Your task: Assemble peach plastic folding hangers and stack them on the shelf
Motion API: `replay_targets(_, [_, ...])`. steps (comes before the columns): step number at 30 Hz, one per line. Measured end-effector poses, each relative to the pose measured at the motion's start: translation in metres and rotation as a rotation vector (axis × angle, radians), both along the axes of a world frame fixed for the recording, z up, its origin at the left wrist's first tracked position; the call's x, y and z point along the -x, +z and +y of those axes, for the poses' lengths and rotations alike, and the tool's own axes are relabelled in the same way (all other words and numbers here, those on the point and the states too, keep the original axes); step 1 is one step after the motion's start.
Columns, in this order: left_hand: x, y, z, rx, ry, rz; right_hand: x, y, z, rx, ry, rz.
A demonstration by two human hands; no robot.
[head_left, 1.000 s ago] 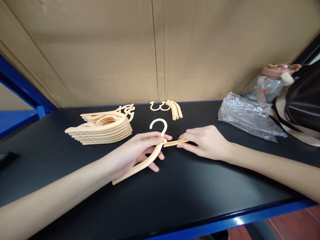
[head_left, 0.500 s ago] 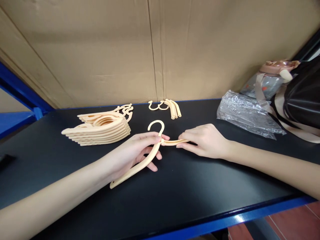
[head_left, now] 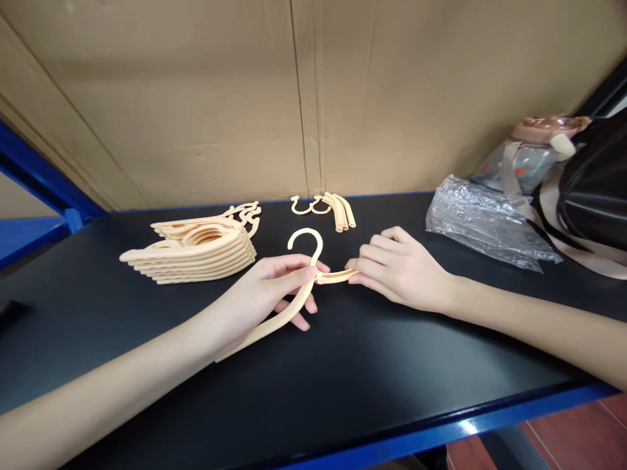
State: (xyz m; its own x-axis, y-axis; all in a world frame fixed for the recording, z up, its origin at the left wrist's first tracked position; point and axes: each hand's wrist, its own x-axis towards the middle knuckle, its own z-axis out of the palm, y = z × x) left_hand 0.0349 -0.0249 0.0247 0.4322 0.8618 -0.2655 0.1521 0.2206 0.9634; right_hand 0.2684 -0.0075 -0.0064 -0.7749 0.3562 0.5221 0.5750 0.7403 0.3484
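Note:
A cream plastic clothes hanger [head_left: 287,313] is held above the black table, its hook curving up and away from me. My left hand [head_left: 272,284] pinches it at the joint below the hook, thumb on top, with some fingers showing beneath. One arm of the hanger slants down toward me along my left wrist. The other arm points right, and my right hand [head_left: 399,269] grips it with fingers closed, hiding its outer end. Behind my left hand lies a stack of similar hangers [head_left: 196,258].
At the back of the table [head_left: 372,378] lie loose hooks [head_left: 306,207] and several curved hanger arms [head_left: 340,212]. Crumpled clear plastic bags [head_left: 484,225] lie at right, before a strapped drink bottle [head_left: 524,156] and a dark bag [head_left: 595,189]. Cardboard [head_left: 206,98] stands behind.
My right hand has slid a little inward along the hanger's right arm and its fingers have shifted. The hook has tipped slightly upward. My left hand keeps its hold.

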Motion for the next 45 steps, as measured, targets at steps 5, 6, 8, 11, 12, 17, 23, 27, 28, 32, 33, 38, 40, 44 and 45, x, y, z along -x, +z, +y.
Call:
replay_targets(5, [-0.001, 0.000, -0.003, -0.045, -0.048, 0.032, -0.002, 0.001, -0.001, -0.011, 0.017, -0.009])
replay_targets(6, [-0.001, 0.000, -0.004, -0.047, -0.062, 0.037, -0.002, 0.001, -0.002, -0.020, 0.022, -0.013])
replay_targets(8, [-0.001, -0.001, -0.005, -0.066, -0.088, 0.041, -0.002, 0.001, -0.004, -0.051, 0.027, -0.014])
replay_targets(11, [0.000, -0.001, -0.006, -0.121, -0.107, 0.054, -0.002, -0.001, -0.008, -0.094, 0.024, -0.001])
replay_targets(12, [0.000, 0.000, -0.006, -0.138, -0.108, 0.063, -0.002, -0.002, -0.009, -0.092, 0.020, 0.004])
replay_targets(17, [0.000, 0.003, -0.005, -0.159, -0.119, 0.097, -0.001, -0.003, -0.010, -0.038, 0.016, 0.031])
replay_targets(23, [-0.003, -0.001, -0.004, -0.156, -0.081, 0.067, -0.001, -0.004, -0.009, 0.024, -0.009, 0.041])
replay_targets(27, [-0.004, -0.002, -0.005, -0.164, -0.064, 0.097, 0.000, -0.005, -0.010, 0.053, -0.062, 0.051])
replay_targets(28, [-0.005, -0.002, -0.005, -0.164, -0.058, 0.103, 0.000, -0.005, -0.010, 0.070, -0.074, 0.052])
replay_targets(32, [-0.006, -0.004, -0.005, -0.180, -0.041, 0.131, 0.000, -0.005, -0.011, 0.161, -0.114, 0.055])
replay_targets(33, [-0.007, -0.004, -0.005, -0.185, -0.039, 0.136, 0.000, -0.005, -0.011, 0.178, -0.123, 0.056])
replay_targets(38, [-0.008, -0.004, -0.007, -0.191, -0.017, 0.158, 0.000, -0.005, -0.010, 0.209, -0.144, 0.072])
replay_targets(40, [-0.008, -0.003, -0.007, -0.190, -0.014, 0.171, 0.001, -0.004, -0.010, 0.218, -0.146, 0.072])
replay_targets(44, [-0.007, -0.004, -0.005, -0.203, -0.017, 0.204, 0.001, -0.004, -0.008, 0.235, -0.162, 0.077])
replay_targets(45, [-0.007, -0.005, -0.005, -0.211, -0.019, 0.216, 0.001, -0.004, -0.008, 0.239, -0.166, 0.077])
